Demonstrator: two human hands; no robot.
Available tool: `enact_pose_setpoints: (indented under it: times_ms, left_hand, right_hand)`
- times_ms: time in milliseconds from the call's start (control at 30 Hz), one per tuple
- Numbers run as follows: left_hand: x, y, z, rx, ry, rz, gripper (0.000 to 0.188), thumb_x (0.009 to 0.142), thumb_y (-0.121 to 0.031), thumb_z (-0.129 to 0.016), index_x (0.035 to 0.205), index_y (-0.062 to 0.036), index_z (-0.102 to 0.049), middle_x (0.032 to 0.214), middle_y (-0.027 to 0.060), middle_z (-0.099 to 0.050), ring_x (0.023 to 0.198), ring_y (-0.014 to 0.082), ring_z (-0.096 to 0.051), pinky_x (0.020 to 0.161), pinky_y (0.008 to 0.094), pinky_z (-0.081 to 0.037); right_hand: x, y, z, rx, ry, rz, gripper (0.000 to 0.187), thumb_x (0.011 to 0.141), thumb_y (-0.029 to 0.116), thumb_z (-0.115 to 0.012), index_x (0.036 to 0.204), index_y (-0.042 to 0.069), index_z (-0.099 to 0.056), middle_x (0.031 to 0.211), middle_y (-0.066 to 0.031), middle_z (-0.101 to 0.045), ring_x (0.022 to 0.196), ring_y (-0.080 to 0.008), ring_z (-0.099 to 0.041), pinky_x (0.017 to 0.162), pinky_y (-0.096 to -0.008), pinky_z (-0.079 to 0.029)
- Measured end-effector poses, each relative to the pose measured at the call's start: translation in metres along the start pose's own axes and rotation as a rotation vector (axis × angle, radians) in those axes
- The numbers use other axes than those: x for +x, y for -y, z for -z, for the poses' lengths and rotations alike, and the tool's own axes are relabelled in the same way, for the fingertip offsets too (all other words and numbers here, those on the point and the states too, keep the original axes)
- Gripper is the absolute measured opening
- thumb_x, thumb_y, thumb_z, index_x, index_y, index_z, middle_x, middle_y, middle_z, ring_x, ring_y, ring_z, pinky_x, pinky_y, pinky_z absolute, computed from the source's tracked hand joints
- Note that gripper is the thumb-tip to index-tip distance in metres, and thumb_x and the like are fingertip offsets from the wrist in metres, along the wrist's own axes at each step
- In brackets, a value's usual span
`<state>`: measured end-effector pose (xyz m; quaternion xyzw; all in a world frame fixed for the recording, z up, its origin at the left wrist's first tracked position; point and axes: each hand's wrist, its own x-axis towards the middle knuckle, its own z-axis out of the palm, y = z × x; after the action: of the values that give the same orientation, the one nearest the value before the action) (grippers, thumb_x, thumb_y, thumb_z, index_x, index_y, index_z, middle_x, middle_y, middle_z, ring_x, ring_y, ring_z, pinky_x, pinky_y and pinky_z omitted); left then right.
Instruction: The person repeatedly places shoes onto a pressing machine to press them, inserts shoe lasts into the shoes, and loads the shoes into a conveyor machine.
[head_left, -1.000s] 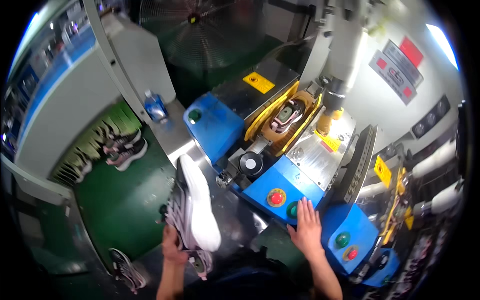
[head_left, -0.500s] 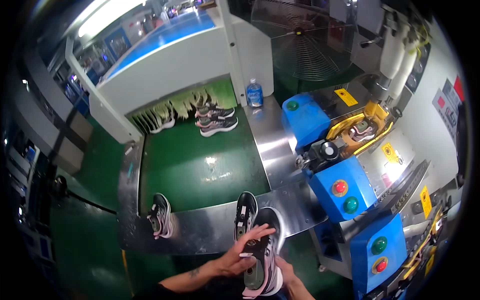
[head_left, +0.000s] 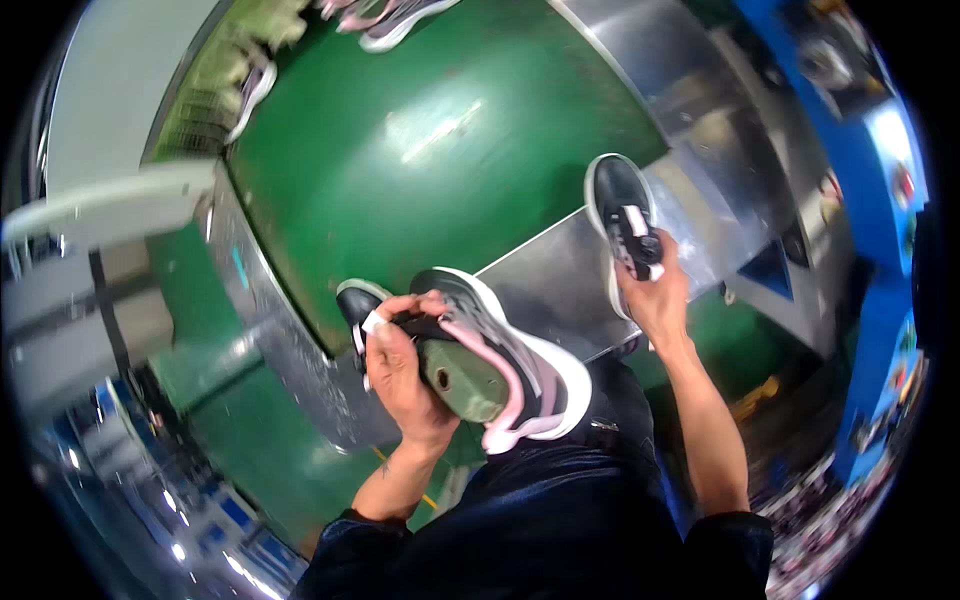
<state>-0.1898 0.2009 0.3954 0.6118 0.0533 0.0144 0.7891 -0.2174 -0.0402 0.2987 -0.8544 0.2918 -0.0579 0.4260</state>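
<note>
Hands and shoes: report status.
Left hand gripping pink-trimmed shoe, green last inside. Right hand gripping second shoe, toe pointing away. Third shoe close by, partly hidden behind left hand.

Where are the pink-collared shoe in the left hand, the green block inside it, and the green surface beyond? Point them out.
Pink-collared shoe (head_left: 526,368): head view, side of the upper.
Green block (head_left: 466,385): head view, beside its hole.
Green surface (head_left: 410,195): head view, bare middle.

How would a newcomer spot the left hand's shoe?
Find the broad, flat green surface. Below it in the picture, the person's left hand holds a black, grey and pink shoe with a thick white sole. Only this shoe clearly shows an olive-green block with a round hole in its opening.
</note>
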Motion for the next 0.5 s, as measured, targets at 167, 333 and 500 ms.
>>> enact_pose_setpoints:
  times_ms: [167, 333, 500]
  left_hand:
    - [0.026, -0.016, -0.003, -0.076, 0.387, -0.009, 0.042, 0.099, -0.037, -0.033, 0.11, -0.0004, -0.049, 0.095, 0.0129, -0.058, 0.103, 0.0254, -0.051, 0.097, 0.0409, -0.036]
    - [-0.006, -0.049, -0.043, -0.173, 0.798, 0.178, 0.037, 0.098, -0.038, -0.035, 0.105, -0.0041, -0.047, 0.087, 0.0082, -0.052, 0.093, 0.0228, -0.049, 0.096, 0.0384, -0.034]
    - [-0.099, -0.046, -0.119, -0.565, 1.528, 0.466, 0.043, 0.093, -0.05, -0.04, 0.097, -0.0082, -0.046, 0.072, 0.0079, -0.052, 0.079, 0.0216, -0.05, 0.098, 0.0429, -0.028]
  right_hand:
    - [-0.046, 0.028, 0.057, 0.244, 0.201, -0.593, 0.041, 0.073, 0.018, -0.072, 0.106, -0.001, -0.057, 0.085, -0.0082, -0.065, 0.075, -0.0156, -0.061, 0.07, -0.0302, -0.05]
    - [-0.239, 0.083, 0.135, 0.765, -0.21, -0.509, 0.06, 0.071, 0.015, -0.079, 0.12, 0.005, -0.047, 0.09, -0.0037, -0.06, 0.081, -0.0088, -0.056, 0.073, -0.0263, -0.047]
    - [-0.384, 0.126, 0.187, 0.674, -0.648, -0.147, 0.067, 0.07, 0.019, -0.079, 0.124, 0.005, -0.043, 0.099, -0.0081, -0.061, 0.09, -0.012, -0.055, 0.084, -0.0271, -0.045]
